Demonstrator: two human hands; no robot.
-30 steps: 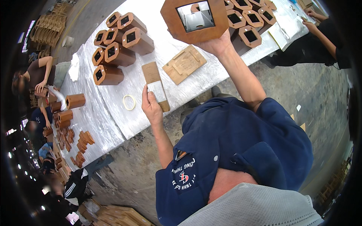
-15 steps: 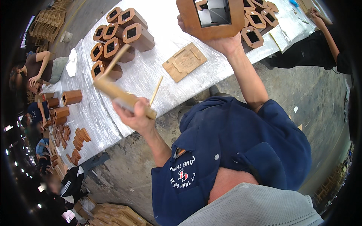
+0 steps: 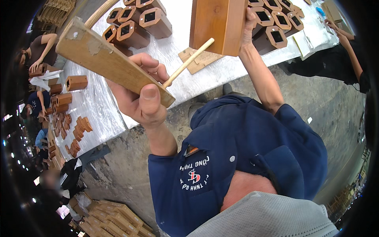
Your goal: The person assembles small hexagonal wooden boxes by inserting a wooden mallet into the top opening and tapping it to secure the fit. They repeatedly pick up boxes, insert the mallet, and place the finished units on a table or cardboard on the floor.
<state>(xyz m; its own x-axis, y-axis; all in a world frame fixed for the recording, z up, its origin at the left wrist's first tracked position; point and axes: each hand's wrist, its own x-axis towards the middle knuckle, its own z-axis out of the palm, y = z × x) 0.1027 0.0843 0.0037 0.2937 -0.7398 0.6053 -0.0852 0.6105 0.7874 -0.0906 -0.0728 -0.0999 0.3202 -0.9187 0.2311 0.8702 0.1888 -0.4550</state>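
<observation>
My left hand [image 3: 148, 104] is closed around a flat, worn wooden bar [image 3: 100, 53], thumb on the near face and fingers behind. A thin round stick [image 3: 189, 63] rises from beside its lower end, and a thicker rounded piece [image 3: 100, 12] shows behind its upper end. Over the table, my right hand [image 3: 248, 29] grips a brown wooden box with angled corners [image 3: 217, 25] along its right side, with a smooth side face showing. The stick's tip overlaps the box in view; whether they touch I cannot tell. Below the box lies a pale wooden block [image 3: 197, 65], partly hidden.
Similar hollow boxes [image 3: 156, 21] are stacked on the plastic-covered table [image 3: 106, 94], with another stack [image 3: 276, 35] at right. Small brown wooden pieces [image 3: 81, 128] lie at left. Co-workers stand along the left side, and another person [image 3: 323, 59] works at right. Flat cartons [image 3: 114, 217] are piled lower left.
The box in my right hand has turned from its open end to a side face. My left hand has brought the wooden bar higher and closer, with the stick moving toward the box.
</observation>
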